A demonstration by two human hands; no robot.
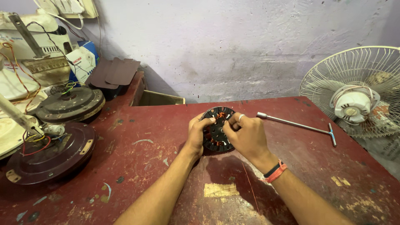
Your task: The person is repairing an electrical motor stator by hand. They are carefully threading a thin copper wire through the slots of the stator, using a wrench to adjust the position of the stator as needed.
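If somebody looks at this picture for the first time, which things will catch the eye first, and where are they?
At the middle of the worn red table, the left hand and right hand hold a black round stator with copper windings. At the left edge stand two dark brown ceiling fan motors with coloured wires. At the right, a white table fan leans beyond a metal T-handle wrench.

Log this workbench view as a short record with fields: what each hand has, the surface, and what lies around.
surface: worn red table
left hand: grips the left edge of a black round motor core with copper wire windings
right hand: fingers at the core's top, at the copper wire
wrist: orange and black bands on the right wrist
tool: metal T-handle wrench, lying right of the hands
left side: two dark round fan motor housings with coloured wires
right side: white fan with wire guard
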